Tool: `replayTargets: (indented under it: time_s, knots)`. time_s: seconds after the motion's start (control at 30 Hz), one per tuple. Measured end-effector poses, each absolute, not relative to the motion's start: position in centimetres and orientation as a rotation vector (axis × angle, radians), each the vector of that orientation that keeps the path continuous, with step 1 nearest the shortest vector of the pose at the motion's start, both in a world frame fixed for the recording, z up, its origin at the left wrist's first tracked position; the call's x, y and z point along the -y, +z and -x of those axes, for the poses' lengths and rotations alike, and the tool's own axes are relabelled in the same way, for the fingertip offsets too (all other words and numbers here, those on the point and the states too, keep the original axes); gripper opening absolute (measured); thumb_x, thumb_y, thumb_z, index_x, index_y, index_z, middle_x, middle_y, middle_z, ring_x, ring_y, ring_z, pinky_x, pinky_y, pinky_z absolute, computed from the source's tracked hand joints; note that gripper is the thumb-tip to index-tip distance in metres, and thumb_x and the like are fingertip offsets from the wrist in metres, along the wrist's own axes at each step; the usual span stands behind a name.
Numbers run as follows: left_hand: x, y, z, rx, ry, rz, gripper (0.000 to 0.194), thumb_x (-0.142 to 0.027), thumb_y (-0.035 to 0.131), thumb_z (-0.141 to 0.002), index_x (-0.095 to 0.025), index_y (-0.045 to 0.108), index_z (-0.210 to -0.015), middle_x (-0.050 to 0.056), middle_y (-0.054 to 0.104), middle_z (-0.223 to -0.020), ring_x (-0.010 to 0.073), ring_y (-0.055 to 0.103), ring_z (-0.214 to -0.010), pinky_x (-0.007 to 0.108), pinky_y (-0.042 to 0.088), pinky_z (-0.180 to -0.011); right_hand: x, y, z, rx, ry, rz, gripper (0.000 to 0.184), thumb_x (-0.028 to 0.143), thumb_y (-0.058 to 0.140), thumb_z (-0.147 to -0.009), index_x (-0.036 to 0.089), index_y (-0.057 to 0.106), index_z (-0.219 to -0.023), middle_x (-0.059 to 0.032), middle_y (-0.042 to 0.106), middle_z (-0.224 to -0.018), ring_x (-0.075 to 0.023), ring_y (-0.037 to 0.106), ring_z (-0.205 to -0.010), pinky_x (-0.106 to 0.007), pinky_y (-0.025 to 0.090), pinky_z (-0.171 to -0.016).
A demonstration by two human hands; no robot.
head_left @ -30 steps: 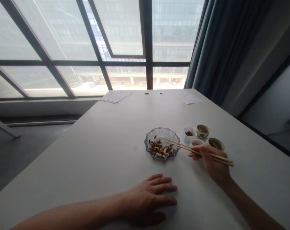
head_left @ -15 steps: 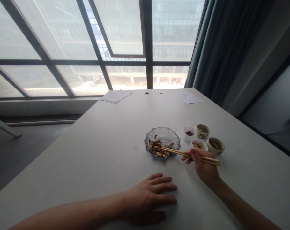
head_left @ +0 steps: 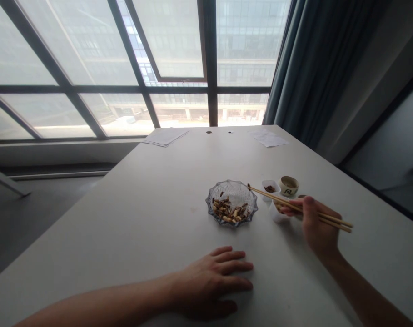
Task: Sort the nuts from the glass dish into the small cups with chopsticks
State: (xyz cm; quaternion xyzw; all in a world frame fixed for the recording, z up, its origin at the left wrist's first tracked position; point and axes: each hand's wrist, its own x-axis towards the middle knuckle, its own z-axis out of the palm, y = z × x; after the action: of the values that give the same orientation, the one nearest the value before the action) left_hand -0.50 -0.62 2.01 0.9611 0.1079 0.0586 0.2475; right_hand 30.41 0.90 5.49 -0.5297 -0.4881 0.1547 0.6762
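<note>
My right hand (head_left: pixel 318 222) is closed around a pair of wooden chopsticks (head_left: pixel 277 198). Their tips, with a small dark seed between them, hang by the right rim of a scalloped glass dish (head_left: pixel 238 190). Dark striped seeds and paler shelled nuts (head_left: pixel 228 211) lie in the dish. Just beyond the chopsticks stands a small white cup (head_left: pixel 266 195) with dark seeds inside; a second white cup (head_left: pixel 277 214), holding pale pieces, is partly hidden by my fingers. My left hand (head_left: pixel 216 279) rests flat on the table with its fingers spread, touching only the tabletop.
A cream ceramic cup (head_left: pixel 288 186) with a dark character stands behind the white cups; another behind my right hand is nearly all hidden. Papers lie at the far left (head_left: pixel 165 137) and far right (head_left: pixel 271 138) of the white table (head_left: pixel 141 204). Windows and a curtain (head_left: pixel 301 68) are beyond.
My right hand has moved right, lifting the chopsticks out of the nuts and seeds with a dark seed at the tips. It now covers the nearer ceramic cup. My left hand stays put.
</note>
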Motion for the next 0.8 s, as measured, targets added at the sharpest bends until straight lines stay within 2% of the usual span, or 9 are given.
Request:
replayTargets:
  time_s: [0.13,0.3,0.43,0.57,0.8]
  knots:
    - [0.7,2.1,0.5,-0.301,0.154,-2.608,0.051,-0.041,0.065,-0.101,-0.028,0.057,-0.15,0.006,0.049,-0.167,0.0343,0.04,-0.158,0.053,0.027,-0.133,-1.2,5.9,-32.8,0.996,0.237,1.257,0.05,0.062,0.066,-0.1,0.017,0.079,-0.085,-0.0091,0.079,-0.069,-0.0276,0.078,-0.057,-0.039,0.067,-0.059]
    - [0.7,2.3,0.4,-0.305,0.152,-2.601,0.052,-0.039,0.066,-0.1,-0.029,0.057,-0.15,0.006,0.05,-0.166,0.0343,0.04,-0.158,0.052,0.026,-0.133,-1.7,5.7,-34.1,0.963,0.247,1.266,0.047,0.061,0.065,-0.101,0.019,0.079,-0.085,-0.0099,0.08,-0.071,-0.0279,0.078,-0.059,-0.041,0.068,-0.059]
    - [0.6,2.3,0.4,-0.302,0.155,-2.592,0.052,-0.039,0.067,-0.1,-0.029,0.057,-0.15,0.007,0.05,-0.166,0.0352,0.041,-0.158,0.053,0.026,-0.133,-1.8,5.6,-34.0,0.958,0.298,1.229,0.043,0.058,0.069,-0.099,0.019,0.079,-0.083,-0.0134,0.081,-0.075,-0.0278,0.079,-0.061,-0.038,0.068,-0.061]
    - [0.6,2.2,0.4,-0.298,0.149,-2.599,0.052,-0.039,0.065,-0.101,-0.029,0.056,-0.151,0.007,0.049,-0.167,0.0344,0.04,-0.158,0.053,0.026,-0.133,-1.5,5.5,-33.4,0.99,0.307,1.223,0.047,0.061,0.069,-0.098,0.017,0.079,-0.087,-0.0111,0.081,-0.074,-0.0261,0.08,-0.061,-0.035,0.068,-0.061]
    - [0.6,2.1,0.5,-0.297,0.158,-2.593,0.053,-0.039,0.066,-0.101,-0.029,0.056,-0.151,0.007,0.05,-0.166,0.0348,0.04,-0.158,0.053,0.026,-0.133,-0.9,4.4,-31.5,1.207,0.59,1.154,0.052,0.067,0.069,-0.097,0.017,0.084,-0.092,-0.0126,0.083,-0.081,-0.0293,0.083,-0.068,-0.039,0.071,-0.063]
